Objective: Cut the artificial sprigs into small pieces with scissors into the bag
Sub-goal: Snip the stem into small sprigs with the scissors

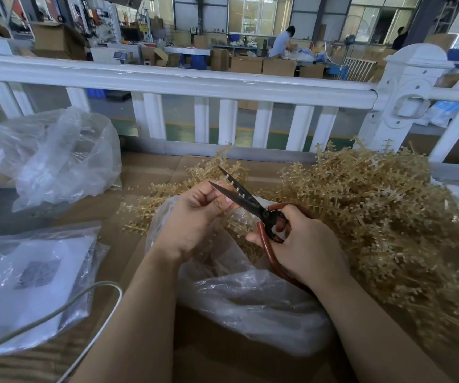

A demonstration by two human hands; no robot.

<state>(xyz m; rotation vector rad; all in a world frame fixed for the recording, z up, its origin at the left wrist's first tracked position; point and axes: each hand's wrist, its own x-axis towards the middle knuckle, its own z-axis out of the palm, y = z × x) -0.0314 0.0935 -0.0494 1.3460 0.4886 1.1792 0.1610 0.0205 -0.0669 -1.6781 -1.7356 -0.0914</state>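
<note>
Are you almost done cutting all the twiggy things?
Not nearly. Some cut bits already lie in the clear bag. The left hand pinches one sprig between the open scissors, which the right hand holds. A big pile of sprigs still waits.

Two bare forearms in view, no sleeves. Left hand [195, 217] and right hand [303, 244]: no gloves, rings, watch or wristbands visible.
</note>
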